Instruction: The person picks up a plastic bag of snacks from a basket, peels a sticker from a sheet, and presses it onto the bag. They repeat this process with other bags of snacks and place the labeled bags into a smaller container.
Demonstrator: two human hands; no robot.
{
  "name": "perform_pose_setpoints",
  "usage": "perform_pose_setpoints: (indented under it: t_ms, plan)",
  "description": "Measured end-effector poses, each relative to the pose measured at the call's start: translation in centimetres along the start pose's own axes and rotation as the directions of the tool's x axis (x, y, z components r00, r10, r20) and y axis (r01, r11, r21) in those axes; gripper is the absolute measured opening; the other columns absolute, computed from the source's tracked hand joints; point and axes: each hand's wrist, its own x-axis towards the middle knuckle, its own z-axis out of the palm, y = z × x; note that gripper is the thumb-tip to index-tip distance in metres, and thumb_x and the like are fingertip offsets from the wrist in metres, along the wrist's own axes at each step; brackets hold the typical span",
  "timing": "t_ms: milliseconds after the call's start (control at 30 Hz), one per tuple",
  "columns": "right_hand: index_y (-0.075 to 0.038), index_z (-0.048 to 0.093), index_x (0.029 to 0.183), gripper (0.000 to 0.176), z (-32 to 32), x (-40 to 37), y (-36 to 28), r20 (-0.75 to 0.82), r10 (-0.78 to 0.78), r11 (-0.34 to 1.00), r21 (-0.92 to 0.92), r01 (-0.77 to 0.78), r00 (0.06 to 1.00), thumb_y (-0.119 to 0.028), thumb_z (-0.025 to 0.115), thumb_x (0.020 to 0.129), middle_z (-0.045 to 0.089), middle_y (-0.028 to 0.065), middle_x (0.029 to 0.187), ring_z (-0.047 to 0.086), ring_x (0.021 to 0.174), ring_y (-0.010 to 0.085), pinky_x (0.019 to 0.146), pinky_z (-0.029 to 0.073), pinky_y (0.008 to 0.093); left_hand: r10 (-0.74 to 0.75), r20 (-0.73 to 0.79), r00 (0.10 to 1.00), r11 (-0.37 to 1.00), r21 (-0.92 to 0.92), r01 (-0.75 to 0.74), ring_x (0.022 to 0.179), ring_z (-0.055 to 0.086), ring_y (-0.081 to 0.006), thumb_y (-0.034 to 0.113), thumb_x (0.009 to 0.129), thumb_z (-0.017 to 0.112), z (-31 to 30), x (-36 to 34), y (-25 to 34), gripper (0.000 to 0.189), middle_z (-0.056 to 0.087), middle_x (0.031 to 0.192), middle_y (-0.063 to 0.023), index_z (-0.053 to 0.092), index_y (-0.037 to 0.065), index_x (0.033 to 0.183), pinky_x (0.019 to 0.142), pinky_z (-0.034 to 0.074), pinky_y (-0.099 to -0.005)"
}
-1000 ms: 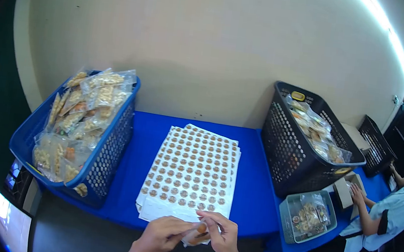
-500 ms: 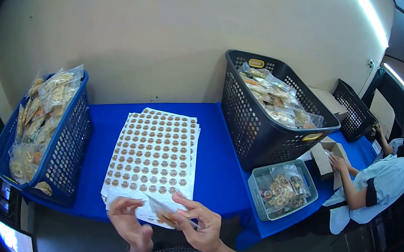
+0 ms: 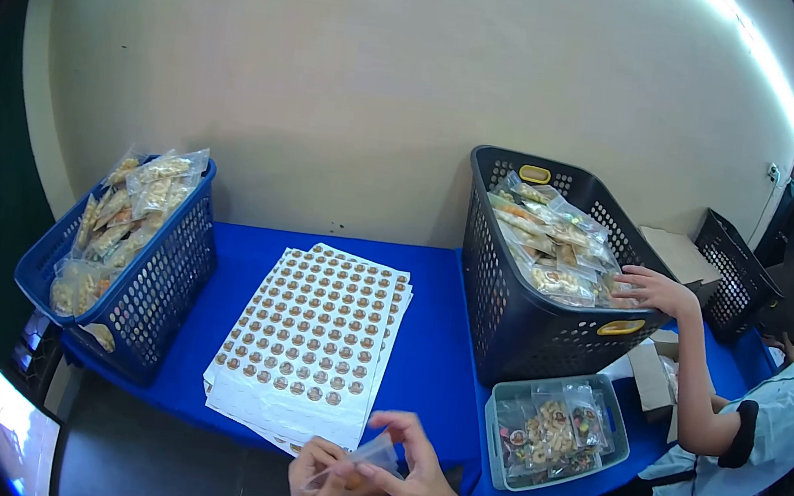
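- Left hand (image 3: 316, 484) curls tightly around one end of a small clear bag (image 3: 372, 455); right hand (image 3: 417, 474) is half open, index finger raised and thumb against the bag, though whether it grips cannot be told.
- The bag, at the picture's 6 o'clock, shows thin, shiny, creased plastic, its lower part hidden by fingers.
- At the bag's 11 o'clock, flat white paper sheets (image 3: 312, 332) carry rows of round brown stickers over a smooth blue cloth (image 3: 436, 372).
- At 10 o'clock, a blue plastic basket (image 3: 162, 308) with hole-punched walls brims with bagged snacks (image 3: 162, 180).
- At 1 o'clock, a co-worker's hand (image 3: 655, 288) reaches a perforated black basket (image 3: 534, 339).
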Motion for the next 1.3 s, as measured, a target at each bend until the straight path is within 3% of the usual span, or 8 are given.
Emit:
perform_pose_setpoints:
  t_ms: [133,267,400,667,900,1167,1233,1300]
  plan:
    - [-0.002,0.056,0.102,0.028,-2.5,-0.8,0.1,0.333,0.008,0.974,0.209,-0.083,0.943,-0.014,0.058,0.077,0.052,0.0111,0.102,0.049,0.095,0.0186,0.084,0.037,0.0303,0.006,0.049,0.999,0.998,0.067,-0.009,0.069,0.047,-0.0100,0.016,0.080,0.057,1.3,-0.9,-1.0,0.020,0.051,0.075,-0.0071,0.047,0.001,0.071,0.064,0.037,-0.0217]
    - [-0.005,0.062,0.097,0.020,-3.8,-1.6,-0.8,0.248,0.013,0.972,0.225,-0.071,0.969,-0.009,0.056,0.078,0.055,0.0105,0.099,0.051,0.094,0.0184,0.081,0.039,0.0292,0.005,0.131,0.991,0.996,0.093,-0.018,0.071,0.052,-0.0129,0.010,0.078,0.058,2.4,-1.0,-0.6,0.012,0.056,0.075,-0.0096,0.055,-0.001,0.073,0.065,0.040,-0.0231]
    - [-0.004,0.064,0.088,0.016,-5.0,-2.4,-0.9,0.114,-0.030,1.000,0.004,0.030,0.993,-0.005,0.061,0.072,0.058,0.0087,0.087,0.053,0.082,0.0158,0.072,0.042,0.0262,0.103,0.163,0.981,0.956,0.257,-0.143,0.072,0.057,-0.0161,0.003,0.076,0.058,3.3,-1.1,-0.9,0.006,0.057,0.074,-0.0112,0.058,-0.002,0.073,0.065,0.044,-0.0256]
    - [-0.004,0.065,0.072,0.010,-7.1,-3.5,-1.0,-0.220,-0.081,0.993,-0.097,0.061,0.972,-0.004,0.069,0.064,0.057,0.0063,0.070,0.054,0.065,0.0125,0.062,0.042,0.0236,0.122,0.337,0.933,0.925,0.302,-0.230,0.072,0.057,-0.0209,0.009,0.078,0.055,5.5,0.8,0.7,0.011,0.056,0.074,-0.0111,0.058,-0.001,0.080,0.069,0.044,-0.0303]
    - [-0.001,0.062,0.075,0.010,-5.7,-3.7,-2.8,-0.062,-0.098,0.976,-0.203,0.084,0.993,-0.003,0.068,0.067,0.057,0.0077,0.075,0.055,0.071,0.0151,0.063,0.044,0.0243,0.085,0.363,0.928,0.935,0.293,-0.200,0.077,0.057,-0.0225,0.004,0.081,0.049,4.4,2.7,-2.5,0.010,0.059,0.080,-0.0123,0.055,-0.002,0.076,0.073,0.044,-0.0317]
    - [0.000,0.057,0.073,0.006,-3.5,-3.0,-2.3,-0.335,-0.110,0.964,-0.266,0.018,0.936,-0.005,0.060,0.075,0.055,0.0112,0.085,0.054,0.082,0.0144,0.073,0.043,0.0251,0.133,0.493,0.860,0.971,0.110,-0.213,0.070,0.054,-0.0240,0.007,0.085,0.036,3.4,4.4,-1.5,0.018,0.052,0.070,-0.0129,0.050,-0.002,0.078,0.074,0.042,-0.0375]
    - [0.001,0.056,0.075,0.007,-2.2,-2.7,-1.8,-0.411,-0.033,0.997,-0.083,-0.001,0.911,-0.006,0.058,0.077,0.056,0.0117,0.089,0.054,0.084,0.0134,0.074,0.043,0.0249,-0.028,0.589,0.808,0.975,0.193,-0.107,0.080,0.053,-0.0250,0.009,0.084,0.041,1.5,4.9,-1.7,0.017,0.051,0.087,-0.0161,0.048,-0.003,0.094,0.081,0.039,-0.0381]
    - [0.003,0.049,0.081,0.010,-1.2,-2.4,-1.7,-0.514,0.067,0.994,0.106,-0.014,0.855,-0.007,0.051,0.083,0.057,0.0147,0.097,0.054,0.088,0.0127,0.076,0.044,0.0245,0.036,0.514,0.857,0.978,0.159,-0.136,0.089,0.049,-0.0260,0.013,0.082,0.047,2.0,4.8,-1.5,0.028,0.045,0.099,-0.0186,0.041,-0.004,0.104,0.084,0.037,-0.0381]
